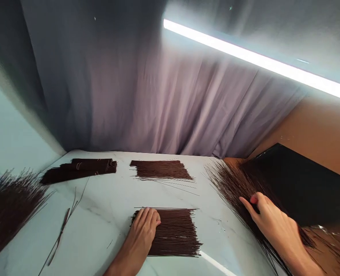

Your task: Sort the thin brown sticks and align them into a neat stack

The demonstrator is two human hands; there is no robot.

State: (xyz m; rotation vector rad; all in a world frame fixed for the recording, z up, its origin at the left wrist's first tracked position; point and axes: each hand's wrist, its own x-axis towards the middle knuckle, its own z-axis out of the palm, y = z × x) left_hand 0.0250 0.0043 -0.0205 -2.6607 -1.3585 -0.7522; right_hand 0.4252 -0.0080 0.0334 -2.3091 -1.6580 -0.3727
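- Left hand (145,228): fingers together over the near stack (178,234), on the counter (109,199); grip hidden, cannot tell.
- Right hand (276,222): thumb and forefinger parted at the right-side bundle (230,184); hold unclear.
- Apparent step: picking from the bundle; next move calls for a light pinch.

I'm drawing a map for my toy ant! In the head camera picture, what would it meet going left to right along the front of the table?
Brown pile → few loose sticks → stack with the left hand on it → right hand.
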